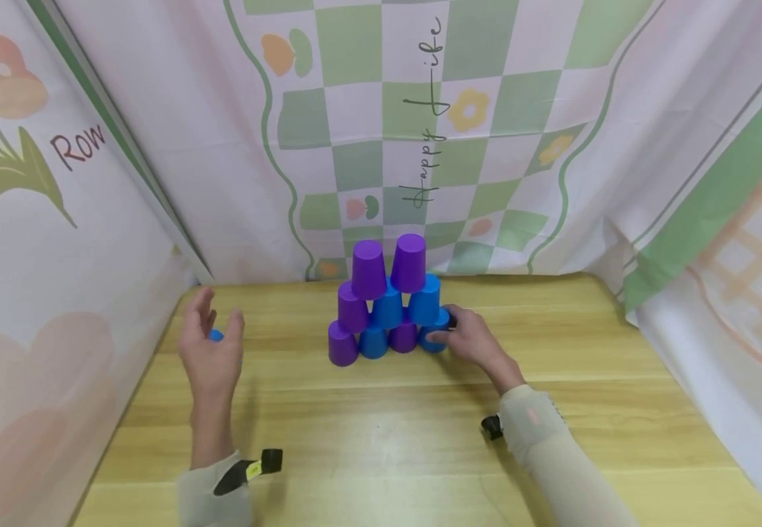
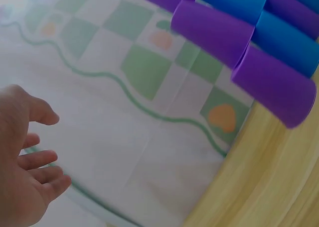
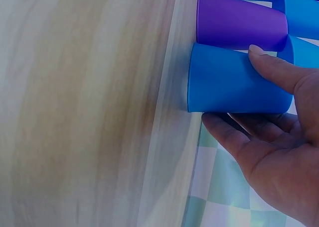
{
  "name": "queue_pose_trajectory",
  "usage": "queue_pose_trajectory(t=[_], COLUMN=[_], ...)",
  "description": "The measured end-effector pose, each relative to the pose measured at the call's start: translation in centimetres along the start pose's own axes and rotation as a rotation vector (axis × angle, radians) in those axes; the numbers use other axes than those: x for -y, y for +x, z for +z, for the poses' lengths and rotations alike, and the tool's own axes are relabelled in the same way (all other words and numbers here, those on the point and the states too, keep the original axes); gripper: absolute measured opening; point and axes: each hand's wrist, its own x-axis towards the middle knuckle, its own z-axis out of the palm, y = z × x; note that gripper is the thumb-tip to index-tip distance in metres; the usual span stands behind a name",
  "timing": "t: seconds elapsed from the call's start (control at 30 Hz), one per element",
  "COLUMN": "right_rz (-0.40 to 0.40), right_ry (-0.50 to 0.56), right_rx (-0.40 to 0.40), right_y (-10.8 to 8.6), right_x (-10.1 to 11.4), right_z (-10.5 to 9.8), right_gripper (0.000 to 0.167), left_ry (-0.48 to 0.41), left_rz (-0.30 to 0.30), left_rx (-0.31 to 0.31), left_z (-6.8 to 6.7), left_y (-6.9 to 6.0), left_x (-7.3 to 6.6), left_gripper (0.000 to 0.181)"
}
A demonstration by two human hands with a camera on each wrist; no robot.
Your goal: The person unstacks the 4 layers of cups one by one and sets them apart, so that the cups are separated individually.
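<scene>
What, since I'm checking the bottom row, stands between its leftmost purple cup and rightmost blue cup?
A blue cup, then a purple cup, in the head view.

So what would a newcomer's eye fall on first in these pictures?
First, probably the stack of nine purple and blue cups, in three rows toward the back of the table. At its right end, the right grip holds the bottom blue cup, while the left grip is empty, off to the left, with a blue object mostly hidden behind it. Behind the stack hangs a checkered cloth printed "Happy Life".
</scene>
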Motion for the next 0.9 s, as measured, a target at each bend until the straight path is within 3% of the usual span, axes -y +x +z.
queue_pose_trajectory(t=[0.33, 0.57, 0.9], right_rz=[0.003, 0.012, 0.008], right_ry=[0.02, 0.022, 0.016], right_rx=[0.002, 0.003, 0.003], right_y=[0.0, -0.1, 0.0], right_x=[-0.2, -0.1, -0.2], right_z=[0.0, 0.1, 0.1], right_gripper=[0.055, 0.052, 0.051], left_ry=[0.02, 0.009, -0.056], left_rz=[-0.027, 0.032, 0.121], left_rx=[0.133, 0.193, 0.29], left_z=[2.3, 4.2, 7.9], left_y=[-0.5, -1.0, -1.8], left_x=[-1.6, -2.1, -3.5], left_gripper=[0.06, 0.059, 0.069])
